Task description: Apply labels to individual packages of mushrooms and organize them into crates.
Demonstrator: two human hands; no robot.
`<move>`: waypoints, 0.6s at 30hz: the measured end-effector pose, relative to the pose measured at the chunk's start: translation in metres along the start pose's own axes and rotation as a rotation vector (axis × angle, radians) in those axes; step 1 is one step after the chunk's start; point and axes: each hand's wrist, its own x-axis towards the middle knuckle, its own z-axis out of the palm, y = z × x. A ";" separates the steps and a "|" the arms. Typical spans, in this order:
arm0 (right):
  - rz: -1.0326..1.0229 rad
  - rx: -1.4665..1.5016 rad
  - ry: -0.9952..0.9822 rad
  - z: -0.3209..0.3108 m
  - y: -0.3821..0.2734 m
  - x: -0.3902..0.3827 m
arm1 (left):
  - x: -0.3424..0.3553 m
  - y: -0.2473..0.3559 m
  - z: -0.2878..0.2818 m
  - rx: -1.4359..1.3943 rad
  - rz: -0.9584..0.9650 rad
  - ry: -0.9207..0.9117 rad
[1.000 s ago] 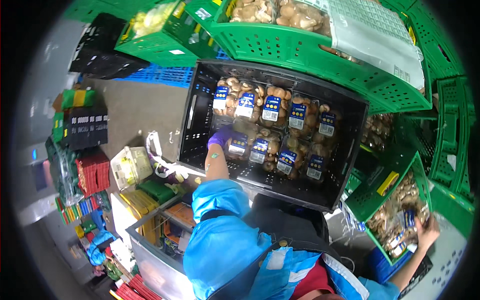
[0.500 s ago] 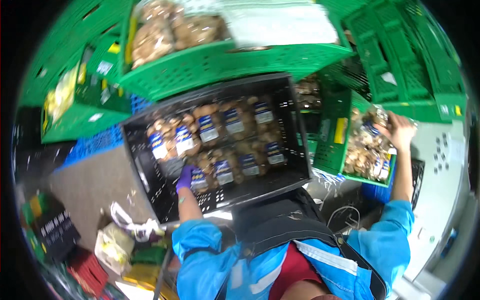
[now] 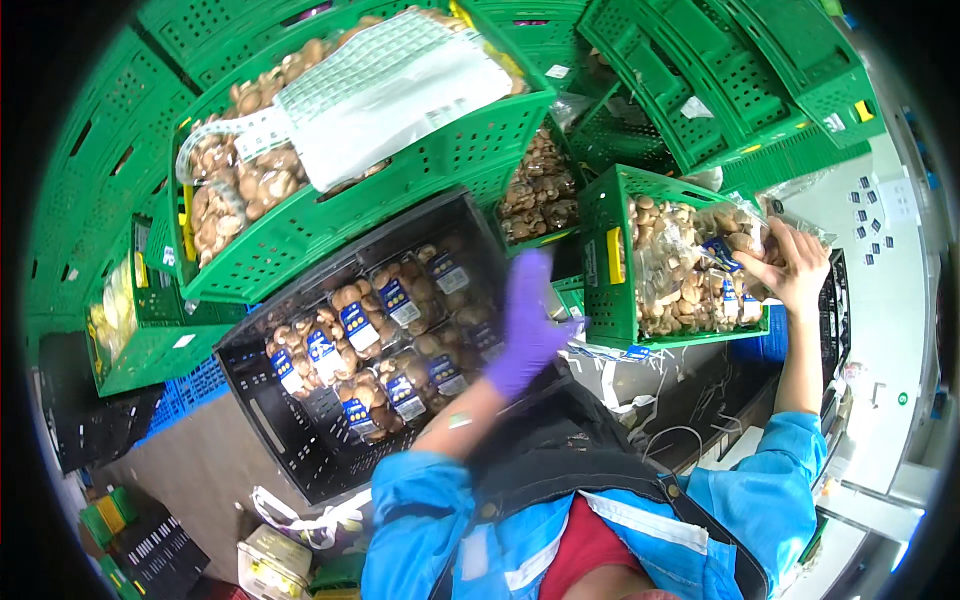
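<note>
A clear bag of brown mushrooms (image 3: 700, 270), crinkled and blue-labelled, is gripped by the bare right hand (image 3: 790, 265) inside the green crate (image 3: 610, 215) at the right. The purple-gloved left hand (image 3: 527, 325) is held open over the black crate (image 3: 290, 440) of packed mushroom trays (image 3: 385, 335).

Stacked green crates (image 3: 700, 80), a blue crate (image 3: 185, 390) beneath them.

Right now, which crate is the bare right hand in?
The small green crate of bagged mushrooms at right; the right hand grips a bag there. The black crate sits left.
</note>
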 end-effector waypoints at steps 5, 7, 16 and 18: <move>-0.027 0.163 0.067 -0.044 -0.033 0.036 | 0.025 0.077 0.115 0.214 0.080 -0.103; -0.066 0.239 0.100 -0.060 -0.054 0.055 | 0.030 0.078 0.111 0.197 0.142 0.226; -0.064 0.803 0.020 -0.038 -0.126 0.101 | -0.027 0.058 -0.130 0.492 0.386 0.234; -0.007 0.942 -0.034 -0.001 -0.162 0.108 | -0.070 0.059 -0.182 0.680 0.294 0.236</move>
